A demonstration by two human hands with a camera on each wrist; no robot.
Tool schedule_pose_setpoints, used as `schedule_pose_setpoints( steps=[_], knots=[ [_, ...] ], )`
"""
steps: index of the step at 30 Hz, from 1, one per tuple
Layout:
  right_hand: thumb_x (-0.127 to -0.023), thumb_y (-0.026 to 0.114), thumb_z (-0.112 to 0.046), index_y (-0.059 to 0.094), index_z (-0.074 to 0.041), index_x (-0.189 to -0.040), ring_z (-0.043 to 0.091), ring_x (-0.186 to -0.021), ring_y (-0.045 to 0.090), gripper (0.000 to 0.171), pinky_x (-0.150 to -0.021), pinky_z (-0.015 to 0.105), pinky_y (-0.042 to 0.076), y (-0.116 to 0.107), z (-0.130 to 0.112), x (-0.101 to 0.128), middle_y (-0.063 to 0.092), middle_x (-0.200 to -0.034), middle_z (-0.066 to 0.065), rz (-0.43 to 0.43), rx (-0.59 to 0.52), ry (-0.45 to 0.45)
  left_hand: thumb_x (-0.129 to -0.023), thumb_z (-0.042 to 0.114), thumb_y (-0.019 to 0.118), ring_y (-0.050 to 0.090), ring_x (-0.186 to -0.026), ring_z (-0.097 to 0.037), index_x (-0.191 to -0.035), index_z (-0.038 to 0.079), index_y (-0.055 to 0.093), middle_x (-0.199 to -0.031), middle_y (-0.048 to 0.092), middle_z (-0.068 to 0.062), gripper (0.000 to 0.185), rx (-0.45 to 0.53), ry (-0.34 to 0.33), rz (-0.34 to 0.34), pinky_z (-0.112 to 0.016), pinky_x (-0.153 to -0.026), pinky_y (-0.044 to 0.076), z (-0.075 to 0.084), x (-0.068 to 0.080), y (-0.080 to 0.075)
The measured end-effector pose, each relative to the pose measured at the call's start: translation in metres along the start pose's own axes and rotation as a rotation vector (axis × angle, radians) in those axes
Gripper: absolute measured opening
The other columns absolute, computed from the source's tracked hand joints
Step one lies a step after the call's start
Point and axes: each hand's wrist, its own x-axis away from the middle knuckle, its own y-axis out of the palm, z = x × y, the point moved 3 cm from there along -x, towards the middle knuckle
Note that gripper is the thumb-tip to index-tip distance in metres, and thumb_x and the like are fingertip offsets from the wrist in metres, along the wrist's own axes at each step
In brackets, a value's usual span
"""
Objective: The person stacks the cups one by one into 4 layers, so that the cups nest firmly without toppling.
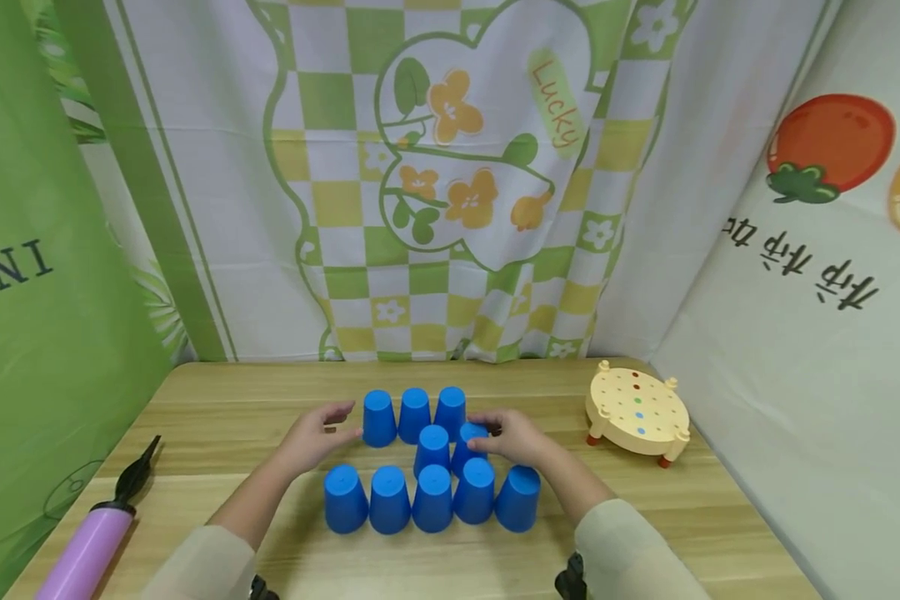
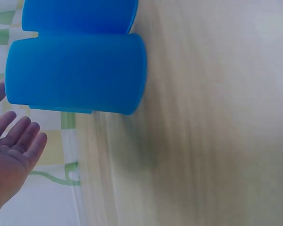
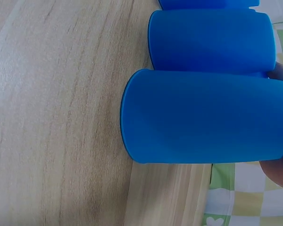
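Note:
Several blue cups stand upside down on the wooden table [image 1: 217, 400]: a front row [image 1: 432, 498], two in the middle, and three at the back [image 1: 414, 414]. My right hand [image 1: 508, 438] grips the right middle cup [image 1: 468, 450] near its top; in the right wrist view that cup [image 3: 203, 117] fills the frame, with fingertips [image 3: 282, 76] at its far end. My left hand [image 1: 322, 435] hovers with relaxed, straight fingers just left of the back-left cup [image 1: 378, 418] and holds nothing. The left wrist view shows its open palm [image 2: 12, 155] close beside a cup [image 2: 75, 73].
A purple air pump [image 1: 90, 546] with a black nozzle lies at the table's front left. A small round yellow peg stool [image 1: 636, 410] stands at the right back. Printed curtains close in the back and both sides.

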Motion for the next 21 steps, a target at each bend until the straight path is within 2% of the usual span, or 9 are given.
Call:
schedule_pose_setpoints(
  steps=[7,12,16,21],
  knots=[
    [-0.076,0.06,-0.044,0.049,-0.018,-0.122,0.021,-0.109,0.05,0.054,-0.09,0.042,0.043,0.0,-0.001,0.001,0.054,-0.119,0.001,-0.003,0.009,-0.004,-0.073,0.045,0.062,0.043,-0.117,-0.031,-0.124,0.015,0.045,-0.127,0.047,-0.008,0.061,0.093,-0.011,-0.004,-0.041,-0.093,0.042,-0.004,0.032,0.001],
    [-0.076,0.062,-0.042,0.048,-0.017,-0.123,0.023,-0.11,0.049,0.055,-0.09,0.043,0.042,-0.001,-0.002,0.002,0.053,-0.12,0.002,-0.002,0.014,-0.013,-0.071,0.038,0.067,0.042,-0.117,-0.034,-0.122,0.017,0.047,-0.127,0.047,-0.01,0.058,0.166,-0.022,-0.026,-0.04,-0.089,0.045,-0.006,0.053,0.005],
    [-0.075,0.062,-0.042,0.049,-0.019,-0.122,0.024,-0.112,0.048,0.054,-0.091,0.043,0.042,-0.003,0.0,0.004,0.053,-0.122,0.003,0.018,0.008,-0.001,-0.071,0.032,0.068,0.045,-0.114,-0.036,-0.121,0.012,0.048,-0.125,0.048,-0.016,0.057,0.169,0.019,-0.034,-0.037,-0.087,0.047,-0.007,0.064,0.011],
    [-0.074,0.064,-0.04,0.05,-0.019,-0.121,0.024,-0.113,0.048,0.053,-0.092,0.041,0.043,-0.016,-0.002,0.006,0.052,-0.122,0.003,0.084,0.005,-0.007,-0.07,0.027,0.07,0.048,-0.11,-0.035,-0.12,0.01,0.049,-0.125,0.048,-0.016,0.057,0.196,0.038,-0.024,-0.035,-0.085,0.048,-0.01,0.071,0.014]
  ],
)
